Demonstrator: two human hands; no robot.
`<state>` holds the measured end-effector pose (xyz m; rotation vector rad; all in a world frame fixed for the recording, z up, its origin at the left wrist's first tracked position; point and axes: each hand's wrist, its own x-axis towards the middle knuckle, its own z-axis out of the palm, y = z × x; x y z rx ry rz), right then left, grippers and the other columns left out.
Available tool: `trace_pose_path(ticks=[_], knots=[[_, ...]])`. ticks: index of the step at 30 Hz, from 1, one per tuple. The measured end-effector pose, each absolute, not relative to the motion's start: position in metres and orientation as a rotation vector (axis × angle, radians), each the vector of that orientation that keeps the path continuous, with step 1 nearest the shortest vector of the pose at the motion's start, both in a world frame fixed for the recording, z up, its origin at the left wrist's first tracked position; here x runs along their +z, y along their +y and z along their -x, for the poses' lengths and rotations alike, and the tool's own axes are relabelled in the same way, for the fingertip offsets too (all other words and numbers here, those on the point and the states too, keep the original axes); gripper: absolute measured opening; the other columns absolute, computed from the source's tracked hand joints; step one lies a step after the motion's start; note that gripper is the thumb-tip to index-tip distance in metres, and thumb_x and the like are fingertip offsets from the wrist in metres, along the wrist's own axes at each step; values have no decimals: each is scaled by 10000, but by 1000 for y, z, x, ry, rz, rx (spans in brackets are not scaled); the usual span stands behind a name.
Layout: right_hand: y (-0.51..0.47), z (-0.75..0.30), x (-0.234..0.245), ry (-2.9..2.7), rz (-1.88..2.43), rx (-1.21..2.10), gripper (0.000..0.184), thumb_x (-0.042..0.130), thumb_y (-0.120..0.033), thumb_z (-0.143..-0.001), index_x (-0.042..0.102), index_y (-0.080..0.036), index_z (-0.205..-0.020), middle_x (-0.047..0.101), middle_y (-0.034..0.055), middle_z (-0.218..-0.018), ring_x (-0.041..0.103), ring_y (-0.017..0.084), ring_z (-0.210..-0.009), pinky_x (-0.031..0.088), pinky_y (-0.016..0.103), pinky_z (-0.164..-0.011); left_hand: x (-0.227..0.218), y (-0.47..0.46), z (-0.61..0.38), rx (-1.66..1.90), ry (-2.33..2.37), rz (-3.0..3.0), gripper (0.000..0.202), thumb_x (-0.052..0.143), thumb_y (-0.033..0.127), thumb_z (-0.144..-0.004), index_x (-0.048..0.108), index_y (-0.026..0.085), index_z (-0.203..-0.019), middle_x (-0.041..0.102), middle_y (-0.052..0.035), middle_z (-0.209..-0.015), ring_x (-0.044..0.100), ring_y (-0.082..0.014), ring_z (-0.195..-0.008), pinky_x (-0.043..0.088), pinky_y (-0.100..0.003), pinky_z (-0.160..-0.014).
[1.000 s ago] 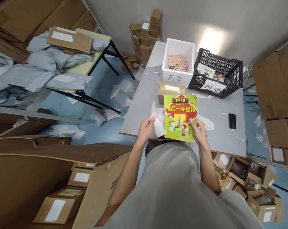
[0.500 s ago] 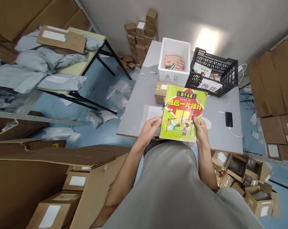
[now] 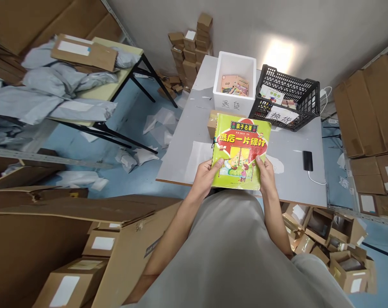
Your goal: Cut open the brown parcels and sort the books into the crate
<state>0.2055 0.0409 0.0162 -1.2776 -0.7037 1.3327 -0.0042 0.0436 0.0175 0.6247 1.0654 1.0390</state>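
A yellow-green picture book with a red title banner is held face up over the near edge of a grey table. My left hand grips its lower left corner, thumb on the cover. My right hand grips its lower right edge, thumb on the cover too. A white sheet of paper lies flat on the table just left of the book. A small brown carton sits behind the book, mostly hidden by it.
At the table's far end stand a white foam box of booklets and a black plastic crate, each with a handwritten label. A black phone on a white cable lies at right. Cardboard boxes crowd the floor; grey mailers cover a side table.
My left hand let go of the white paper, which now lies on the table, and took hold of the book's lower left corner. The book shifted slightly left.
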Motion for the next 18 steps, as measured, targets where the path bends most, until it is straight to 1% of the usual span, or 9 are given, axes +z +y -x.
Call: trace_pose_path(ticks=[2,4,8,11,15,18], knots=[[41,-205,19,-713,1292,1332,608,886,-774,-781,749,-281,-1110,884,50,-1089,850,350,-1082,737,482,-865,14,46,4,1034,1060,-605,676,1010,760,-663,812,170,-928,847,-97,-837,856,-346,-889,689,-392,-715],[39,-206,22,-735,1313,1325,603,878,-761,-795,746,-280,-1133,883,51,-1124,847,347,-1097,737,476,-876,10,49,2,1023,1050,-588,675,1014,752,-661,814,164,-926,854,-108,-855,860,-366,-918,699,-410,-733],[34,-210,33,-815,1371,1295,584,860,-724,-829,737,-286,-1195,873,51,-1213,836,341,-1143,733,457,-907,2,55,-2,1008,1007,-530,709,1035,742,-631,839,153,-973,870,-120,-904,861,-371,-895,711,-426,-731],[29,-213,41,-870,1442,1269,585,837,-703,-856,734,-293,-1261,865,59,-1262,832,341,-1152,730,454,-922,-8,59,-4,984,944,-485,724,1043,730,-632,861,155,-1031,874,-120,-922,862,-376,-915,718,-429,-740],[19,-210,55,-872,1533,1236,585,855,-630,-856,732,-287,-1313,856,65,-1308,831,344,-1148,731,466,-941,-34,64,-8,921,845,-407,670,1044,676,-680,875,150,-1060,882,-135,-979,867,-359,-906,725,-420,-770],[8,-201,68,-961,1589,1192,538,825,-593,-917,726,-291,-1351,832,64,-1376,802,340,-1249,710,475,-1024,-60,67,-18,842,730,-328,629,1052,641,-684,876,140,-1021,884,-164,-1004,870,-352,-886,735,-429,-801]])
